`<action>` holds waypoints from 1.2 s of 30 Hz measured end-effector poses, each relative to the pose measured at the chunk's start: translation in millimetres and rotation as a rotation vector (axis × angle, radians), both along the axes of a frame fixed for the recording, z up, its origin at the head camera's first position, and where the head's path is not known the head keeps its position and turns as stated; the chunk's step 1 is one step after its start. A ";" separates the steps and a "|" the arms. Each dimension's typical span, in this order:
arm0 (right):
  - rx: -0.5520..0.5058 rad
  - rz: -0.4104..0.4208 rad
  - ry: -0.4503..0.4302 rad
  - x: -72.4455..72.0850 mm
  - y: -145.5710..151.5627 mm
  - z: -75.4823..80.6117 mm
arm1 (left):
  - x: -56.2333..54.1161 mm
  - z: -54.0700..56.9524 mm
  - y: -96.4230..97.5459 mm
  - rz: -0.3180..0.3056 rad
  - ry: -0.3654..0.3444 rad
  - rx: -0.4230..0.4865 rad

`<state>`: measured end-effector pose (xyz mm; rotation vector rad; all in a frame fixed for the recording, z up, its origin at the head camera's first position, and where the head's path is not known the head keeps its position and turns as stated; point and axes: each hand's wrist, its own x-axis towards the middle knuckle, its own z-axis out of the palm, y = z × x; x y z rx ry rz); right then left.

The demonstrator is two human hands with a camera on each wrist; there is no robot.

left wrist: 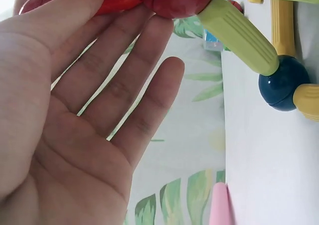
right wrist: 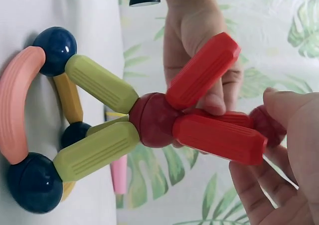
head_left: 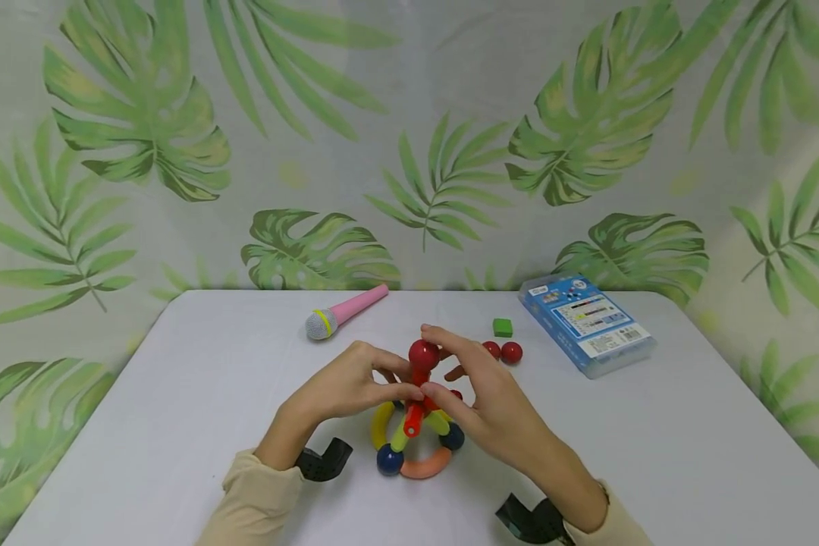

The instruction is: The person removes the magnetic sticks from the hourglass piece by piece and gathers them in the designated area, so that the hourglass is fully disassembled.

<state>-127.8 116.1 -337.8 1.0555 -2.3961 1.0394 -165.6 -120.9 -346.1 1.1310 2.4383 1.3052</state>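
A magnetic stick-and-ball structure stands mid-table. Its base ring joins navy balls with a salmon curved stick and yellow curved sticks. Light green sticks rise from it to a dark red central ball, from which red sticks fan out. A red ball sits at the end of one red stick. My left hand pinches that stick by thumb and fingertips, its other fingers extended in the left wrist view. Around the red ball curl the thumb and fingers of my right hand.
A pink toy microphone lies behind my left hand. Past my right hand are loose red balls and a green block. At the back right lies a blue boxed set. A leaf-patterned cloth backs the white table.
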 end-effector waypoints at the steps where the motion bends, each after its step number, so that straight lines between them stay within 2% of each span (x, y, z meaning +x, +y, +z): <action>1: 0.002 0.003 0.004 -0.4 -0.4 -0.2 | 0.0 -0.5 0.5 -0.004 0.002 0.002; 9: -0.014 -0.023 0.042 -1.8 1.2 -0.8 | 0.1 -2.6 1.6 -0.018 -0.024 -0.001; 13: -0.007 -0.029 0.051 -2.0 5.0 2.2 | -0.2 -3.2 1.8 -0.038 -0.004 -0.006; 20: 0.005 -0.040 0.073 -1.8 14.3 5.7 | -0.6 -4.0 1.7 -0.032 0.016 -0.036; 24: -0.033 -0.033 0.083 -2.9 16.5 5.9 | -1.0 -4.0 0.9 -0.046 0.037 -0.035; 30: -0.178 -0.127 0.053 -7.3 28.6 11.7 | -2.4 -3.3 -0.4 -0.047 0.047 -0.029; 36: -0.148 -0.194 -0.009 -19.2 47.6 8.5 | -2.8 -3.8 -1.3 -0.049 0.046 -0.031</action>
